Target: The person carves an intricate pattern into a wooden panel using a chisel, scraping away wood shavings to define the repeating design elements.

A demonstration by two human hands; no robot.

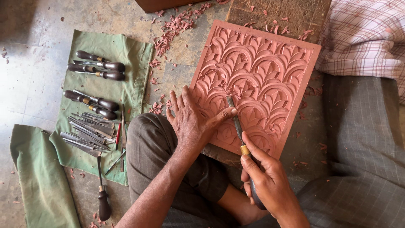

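Observation:
A reddish carved wooden panel (270,63) with a leaf-and-arch relief lies tilted on the floor in front of me. My left hand (192,120) rests flat on its lower left corner, thumb stretched out against the blade of a chisel (235,122). My right hand (268,181) grips that chisel's dark handle just below the brass ferrule. The blade tip touches the carving near the panel's middle. My knee in grey-brown trousers (152,143) sits under the left forearm.
A green cloth (126,59) at left holds several dark-handled chisels (100,63) and a bundle of thin metal blades (89,131). One chisel (102,190) lies below the cloth's edge. Red wood shavings (173,27) litter the floor. Another person in checked shirt (367,33) sits at right.

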